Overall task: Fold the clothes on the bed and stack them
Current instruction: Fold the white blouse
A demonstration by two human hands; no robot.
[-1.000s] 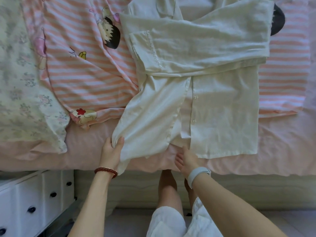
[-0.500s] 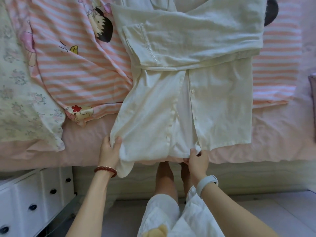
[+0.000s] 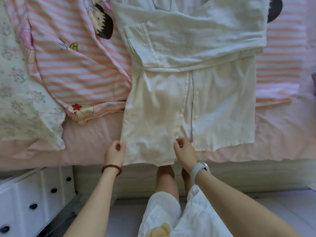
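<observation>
Cream button-front shirt [image 3: 213, 103] spread flat on the pink bed [image 3: 282, 134], collar end away from the camera, hem end at the near edge of the mattress. Sleeves folded across the chest part of the shirt, the top one lying crosswise with its lace-trimmed cuff [image 3: 145, 41] toward the shirt's left side. Left front panel [image 3: 153, 113] folded over toward the button placket, its lower end hanging slightly past the mattress edge.

Left hand [image 3: 114, 153] pinching the outer lower edge of that panel, thumb on top of the cloth, fingers curled beneath; red bead bracelet [image 3: 111, 169] on its wrist. Right hand [image 3: 184, 151] at the panel's inner lower edge, just beside the placket, fingers curled and nipping the cloth at the slit between the two fronts; pale watch [image 3: 200, 170] on its wrist.

Left of the shirt: pink-and-white striped cartoon quilt [image 3: 77, 65], touching and partly tucked under the shirt's edge; further left again, a floral pillow [image 3: 22, 103]. More of the striped fabric right of the shirt. Below the bed's edge, left of the shirt's hem: white drawer unit [image 3: 34, 195] with dark knobs. Legs and white shorts [image 3: 171, 214] straight below the shirt
</observation>
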